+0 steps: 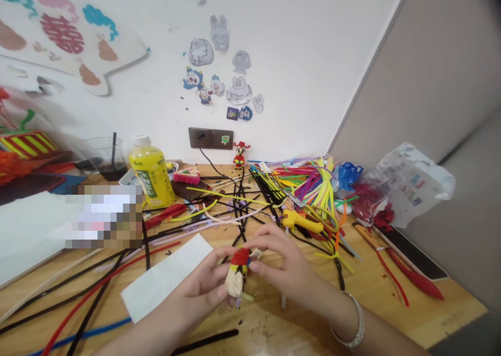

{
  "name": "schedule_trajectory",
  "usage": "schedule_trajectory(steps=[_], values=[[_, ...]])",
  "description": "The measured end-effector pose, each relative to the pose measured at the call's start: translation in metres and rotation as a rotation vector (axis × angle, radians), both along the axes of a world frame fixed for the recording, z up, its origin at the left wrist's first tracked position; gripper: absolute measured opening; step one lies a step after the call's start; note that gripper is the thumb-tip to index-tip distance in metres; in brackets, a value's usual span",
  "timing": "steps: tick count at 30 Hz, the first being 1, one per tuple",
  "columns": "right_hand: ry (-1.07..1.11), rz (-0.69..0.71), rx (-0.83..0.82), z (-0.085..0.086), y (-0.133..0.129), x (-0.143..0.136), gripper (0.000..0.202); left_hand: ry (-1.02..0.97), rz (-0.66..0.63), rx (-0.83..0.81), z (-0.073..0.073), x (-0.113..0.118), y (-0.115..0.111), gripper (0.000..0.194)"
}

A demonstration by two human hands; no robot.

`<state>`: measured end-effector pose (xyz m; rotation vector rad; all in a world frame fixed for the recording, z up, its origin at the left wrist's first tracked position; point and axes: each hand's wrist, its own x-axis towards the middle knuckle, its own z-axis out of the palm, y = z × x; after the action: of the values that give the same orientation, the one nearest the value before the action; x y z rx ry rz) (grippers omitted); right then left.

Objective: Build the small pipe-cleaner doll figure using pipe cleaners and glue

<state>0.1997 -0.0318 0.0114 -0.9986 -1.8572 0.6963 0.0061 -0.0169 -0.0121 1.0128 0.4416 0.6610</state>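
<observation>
A small pipe-cleaner figure point(235, 280), cream at the lower end with red and yellow above, is held over the front middle of the table. My left hand point(205, 280) grips it from the left, thumb against the cream part. From the right, my right hand point(279, 257) pinches near the red end, thumb and fingers curved round it. Some dark and blue bits show beside the red part. A white paper point(168, 275) lies flat behind my left forearm. The fingertips behind the figure are partly hidden.
Loose pipe cleaners point(317, 184) spread across the wooden table point(450, 306). A yellow glue gun point(301, 220) lies right of centre, red-handled pliers point(415, 275) farther right. At the back stand a yellow bottle point(151, 173), a plastic cup point(107, 157) and a red figurine point(239, 156).
</observation>
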Motion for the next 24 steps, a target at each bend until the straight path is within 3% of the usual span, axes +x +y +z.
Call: schedule_trajectory(steps=[4, 6, 14, 17, 24], values=[[-0.107, 0.148, -0.069, -0.001, -0.001, 0.001, 0.074, -0.045, 0.027, -0.1, 0.006, 0.0, -0.006, 0.037], [-0.157, 0.184, -0.073, -0.002, -0.002, -0.002, 0.085, -0.066, 0.049, -0.13, 0.006, 0.0, -0.008, 0.038], [-0.222, -0.01, 0.085, -0.002, -0.004, -0.01, 0.062, 0.047, 0.207, -0.064, -0.001, 0.004, -0.004, 0.024], [-0.297, -0.041, 0.147, -0.002, -0.005, -0.01, 0.061, 0.186, 0.254, 0.088, -0.005, 0.003, 0.001, 0.021], [-0.454, -0.109, 0.2, -0.007, -0.003, -0.01, 0.059, 0.517, 0.408, 0.639, -0.013, -0.006, 0.004, 0.025]])
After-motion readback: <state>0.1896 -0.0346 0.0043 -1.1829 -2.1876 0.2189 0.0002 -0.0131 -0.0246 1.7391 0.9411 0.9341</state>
